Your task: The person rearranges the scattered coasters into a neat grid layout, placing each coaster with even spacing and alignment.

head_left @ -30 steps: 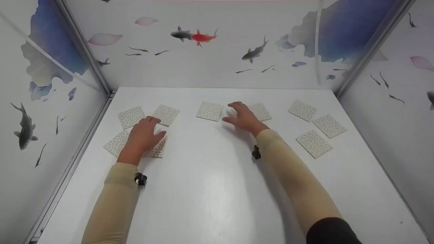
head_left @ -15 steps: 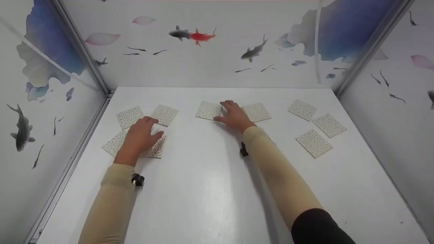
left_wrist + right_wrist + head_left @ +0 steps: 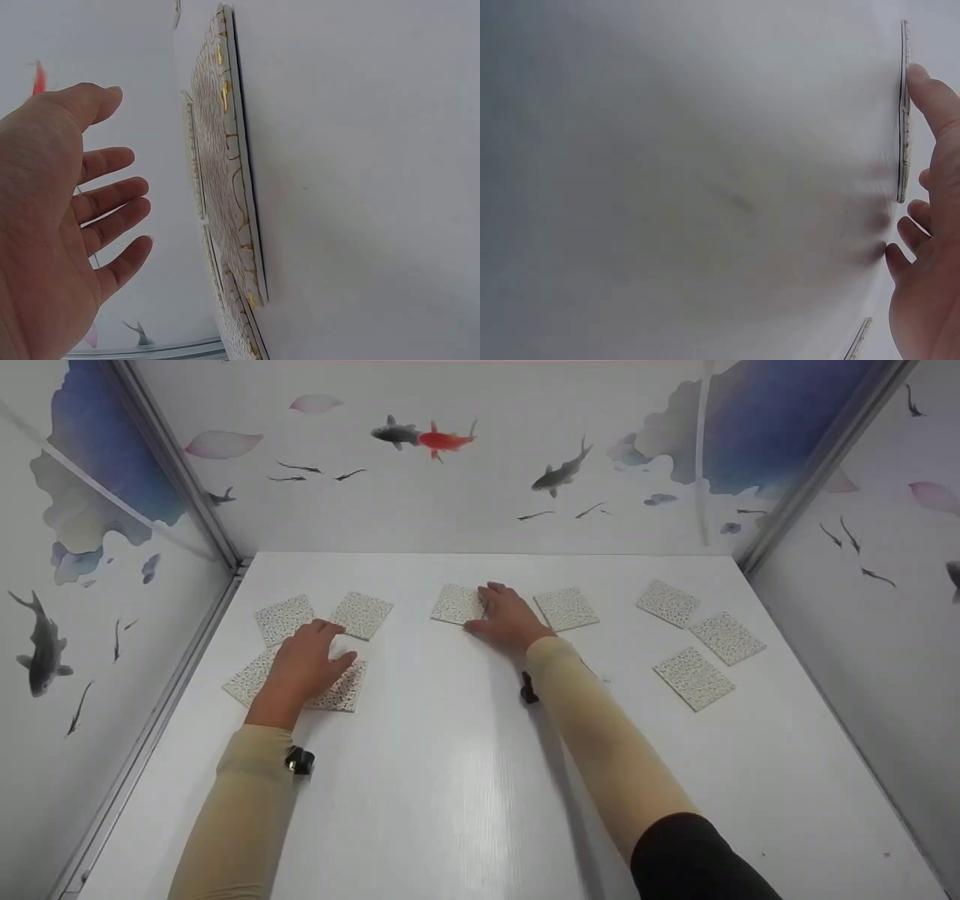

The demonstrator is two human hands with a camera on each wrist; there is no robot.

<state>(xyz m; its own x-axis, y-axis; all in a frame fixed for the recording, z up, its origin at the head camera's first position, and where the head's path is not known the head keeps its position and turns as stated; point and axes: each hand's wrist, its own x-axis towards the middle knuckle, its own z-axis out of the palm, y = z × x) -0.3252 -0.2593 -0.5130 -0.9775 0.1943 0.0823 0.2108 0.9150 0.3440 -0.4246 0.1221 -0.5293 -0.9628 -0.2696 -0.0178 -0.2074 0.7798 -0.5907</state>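
White table [image 3: 420, 780]: speckled tiles [image 3: 694, 679] flat on it (three grouped right).

And it's nothing but pattern here: no word, brand, label, number or sign can be read on the speckled squares [image 3: 694, 679], the tabletop [image 3: 420, 787] or the fish-decorated walls [image 3: 465, 514].

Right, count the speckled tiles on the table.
9: four tiles around the left hand, some partly hidden by it; one tile at the right hand; one tile right of it; three tiles on the right of the table. Another may be hidden.
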